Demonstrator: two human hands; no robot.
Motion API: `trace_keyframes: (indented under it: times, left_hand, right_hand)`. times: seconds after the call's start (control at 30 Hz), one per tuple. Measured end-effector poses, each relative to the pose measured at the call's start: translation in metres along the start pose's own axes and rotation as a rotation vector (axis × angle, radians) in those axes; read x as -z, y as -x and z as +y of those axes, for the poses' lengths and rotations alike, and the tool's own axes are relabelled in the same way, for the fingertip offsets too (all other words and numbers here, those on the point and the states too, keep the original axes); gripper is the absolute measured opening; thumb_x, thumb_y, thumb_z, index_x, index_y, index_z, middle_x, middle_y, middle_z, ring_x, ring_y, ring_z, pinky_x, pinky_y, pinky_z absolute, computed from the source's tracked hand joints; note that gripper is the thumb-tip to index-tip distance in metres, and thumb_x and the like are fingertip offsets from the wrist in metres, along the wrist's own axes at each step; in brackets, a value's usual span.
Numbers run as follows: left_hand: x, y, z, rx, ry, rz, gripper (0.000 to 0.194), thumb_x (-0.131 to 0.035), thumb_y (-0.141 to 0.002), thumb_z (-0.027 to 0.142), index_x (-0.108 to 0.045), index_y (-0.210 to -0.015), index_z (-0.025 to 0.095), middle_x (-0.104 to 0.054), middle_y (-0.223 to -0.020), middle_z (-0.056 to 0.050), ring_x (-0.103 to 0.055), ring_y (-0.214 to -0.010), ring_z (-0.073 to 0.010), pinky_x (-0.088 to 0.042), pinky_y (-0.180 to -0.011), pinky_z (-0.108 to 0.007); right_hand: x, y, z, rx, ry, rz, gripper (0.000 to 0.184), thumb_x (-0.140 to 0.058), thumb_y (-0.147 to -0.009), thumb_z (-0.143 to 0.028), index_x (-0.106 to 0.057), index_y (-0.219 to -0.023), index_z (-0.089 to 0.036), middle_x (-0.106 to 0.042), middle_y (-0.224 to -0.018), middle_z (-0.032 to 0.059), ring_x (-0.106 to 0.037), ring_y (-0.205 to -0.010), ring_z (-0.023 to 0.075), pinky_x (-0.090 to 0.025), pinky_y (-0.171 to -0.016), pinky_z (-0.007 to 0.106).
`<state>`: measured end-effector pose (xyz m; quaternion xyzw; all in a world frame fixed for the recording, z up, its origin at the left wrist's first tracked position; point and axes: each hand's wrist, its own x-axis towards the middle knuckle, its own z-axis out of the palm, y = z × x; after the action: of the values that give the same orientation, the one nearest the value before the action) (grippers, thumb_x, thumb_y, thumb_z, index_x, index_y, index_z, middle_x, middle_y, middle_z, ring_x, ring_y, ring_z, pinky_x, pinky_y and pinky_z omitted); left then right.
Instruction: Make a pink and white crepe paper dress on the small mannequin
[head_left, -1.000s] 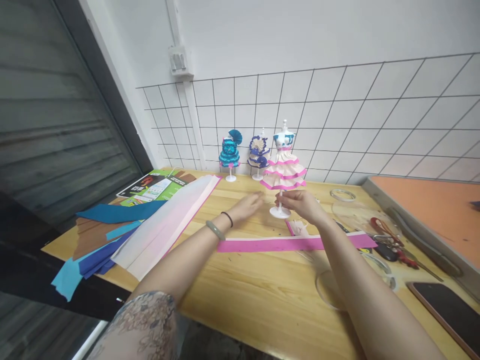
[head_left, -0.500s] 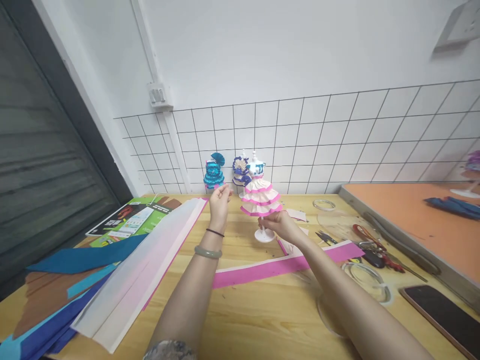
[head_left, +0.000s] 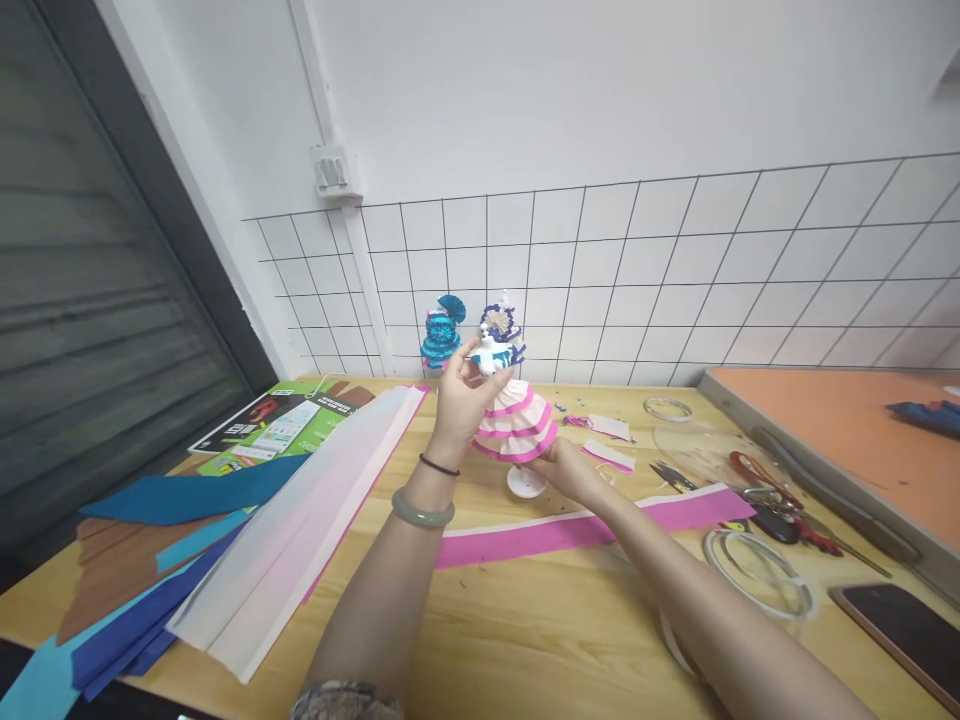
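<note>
The mannequin (head_left: 516, 425) stands between the two hands toward the counter's (head_left: 555, 630) far edge, its top leaning left; whether its base touches the counter cannot be told. The left hand (head_left: 463, 400) is closed around its bust from the left side, thumb in front and fingers raised behind, above the pink-trimmed skirt. The right hand (head_left: 561, 468) grips the stand low down from the right, just under the skirt, its fingertips partly hidden. Behind, near the far edge, are a blue mannequin (head_left: 441, 338) and a purple mannequin (head_left: 499, 320), the latter partly covered by the held one. A pink strip (head_left: 525, 541) lies across the middle of the counter, nearer than the base and passing beneath the right forearm. Toward the left edge, a white sheet (head_left: 300, 540) lies beside blue and brown paper (head_left: 120, 565), with a green booklet (head_left: 307, 425) by the far left corner. Along the right side are pliers (head_left: 673, 478), red-handled scissors (head_left: 754, 472), a coil (head_left: 761, 578) and, toward the near right corner, a phone (head_left: 900, 635).
</note>
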<state>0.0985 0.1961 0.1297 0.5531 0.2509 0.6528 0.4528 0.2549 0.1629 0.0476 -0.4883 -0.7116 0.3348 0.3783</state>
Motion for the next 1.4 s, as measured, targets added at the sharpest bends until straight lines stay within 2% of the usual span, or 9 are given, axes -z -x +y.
trace_keyframes:
  times: [0.2, 0.3, 0.43, 0.53, 0.7, 0.87, 1.1, 1.2, 1.4]
  left_hand:
    - [-0.001, 0.004, -0.001, 0.005, -0.085, -0.012, 0.071, -0.074, -0.067, 0.030, -0.042, -0.128, 0.018, -0.065, -0.108, -0.012, -0.062, -0.101, -0.0230, -0.047, -0.091, -0.037]
    - [-0.002, 0.005, -0.001, -0.027, -0.104, -0.014, 0.071, -0.070, -0.071, 0.032, -0.037, -0.132, 0.018, -0.065, -0.107, -0.012, -0.061, -0.103, -0.0230, -0.047, -0.092, -0.036]
    - [0.000, 0.004, 0.002, -0.015, -0.058, -0.065, 0.065, -0.068, -0.073, 0.034, -0.039, -0.129, 0.017, -0.064, -0.110, -0.013, -0.061, -0.102, -0.0229, -0.048, -0.089, -0.035]
    - [0.005, 0.003, 0.005, -0.024, -0.091, -0.102, 0.064, -0.070, -0.071, 0.032, -0.044, -0.127, 0.018, -0.060, -0.118, -0.013, -0.057, -0.109, -0.0230, -0.045, -0.093, -0.033]
    - [0.015, -0.001, 0.007, -0.071, -0.217, -0.072, 0.063, -0.071, -0.070, 0.033, -0.049, -0.126, 0.017, -0.059, -0.120, -0.011, -0.055, -0.112, -0.0232, -0.043, -0.096, -0.034]
    - [0.019, -0.003, 0.008, -0.029, -0.175, -0.027, 0.080, -0.075, -0.065, 0.030, -0.039, -0.136, 0.021, -0.061, -0.118, -0.010, -0.058, -0.107, -0.0210, -0.044, -0.095, -0.033]
    - [0.015, -0.001, 0.017, 0.026, -0.070, -0.081, 0.093, -0.079, -0.060, 0.027, -0.030, -0.139, 0.022, -0.063, -0.113, -0.012, -0.060, -0.105, -0.0225, -0.045, -0.094, -0.038]
    - [0.014, -0.001, 0.019, 0.052, -0.043, -0.131, 0.089, -0.079, -0.060, 0.030, -0.035, -0.136, 0.020, -0.061, -0.117, -0.013, -0.056, -0.111, -0.0249, -0.044, -0.096, -0.038]
    - [0.017, -0.002, 0.017, 0.051, -0.053, -0.194, 0.060, -0.066, -0.072, 0.028, -0.047, -0.127, 0.016, -0.057, -0.124, -0.013, -0.052, -0.115, -0.0253, -0.041, -0.097, -0.037]
  right_hand:
    - [-0.003, 0.001, -0.003, 0.032, 0.043, 0.070, 0.022, -0.059, -0.072, -0.026, -0.071, -0.091, -0.021, -0.072, -0.088, 0.0040, -0.062, -0.091, 0.0273, -0.049, -0.076, 0.034]
    - [-0.003, -0.001, 0.004, -0.014, 0.095, 0.126, 0.017, -0.058, -0.072, -0.028, -0.069, -0.077, -0.017, -0.071, -0.079, 0.0038, -0.063, -0.082, 0.0275, -0.048, -0.067, 0.032]
    - [-0.002, -0.002, 0.007, -0.050, 0.120, 0.130, 0.027, -0.059, -0.072, -0.037, -0.064, -0.058, -0.015, -0.067, -0.062, 0.0036, -0.061, -0.065, 0.0257, -0.043, -0.055, 0.029]
    - [0.000, 0.001, 0.000, -0.026, 0.121, 0.132, 0.023, -0.062, -0.071, -0.037, -0.068, -0.064, -0.016, -0.068, -0.065, 0.0036, -0.062, -0.070, 0.0259, -0.044, -0.060, 0.029]
    - [0.002, 0.004, -0.011, 0.056, 0.135, 0.142, 0.021, -0.062, -0.074, -0.035, -0.073, -0.081, -0.020, -0.073, -0.083, 0.0045, -0.064, -0.079, 0.0246, -0.045, -0.070, 0.031]
    - [0.002, 0.004, -0.013, 0.052, 0.189, 0.131, 0.025, -0.063, -0.073, -0.041, -0.072, -0.078, -0.018, -0.071, -0.076, 0.0065, -0.064, -0.078, 0.0259, -0.044, -0.067, 0.030]
    - [0.004, 0.003, -0.015, -0.012, 0.216, 0.123, 0.029, -0.063, -0.071, -0.045, -0.069, -0.073, -0.017, -0.071, -0.075, 0.0074, -0.064, -0.074, 0.0257, -0.043, -0.062, 0.029]
    - [0.005, 0.003, -0.015, -0.024, 0.191, 0.112, 0.032, -0.062, -0.071, -0.047, -0.069, -0.075, -0.016, -0.071, -0.076, 0.0067, -0.064, -0.072, 0.0252, -0.043, -0.060, 0.028]
    - [0.003, 0.003, -0.012, -0.053, 0.203, 0.120, 0.034, -0.062, -0.071, -0.047, -0.068, -0.070, -0.014, -0.070, -0.072, 0.0056, -0.063, -0.068, 0.0241, -0.043, -0.057, 0.028]
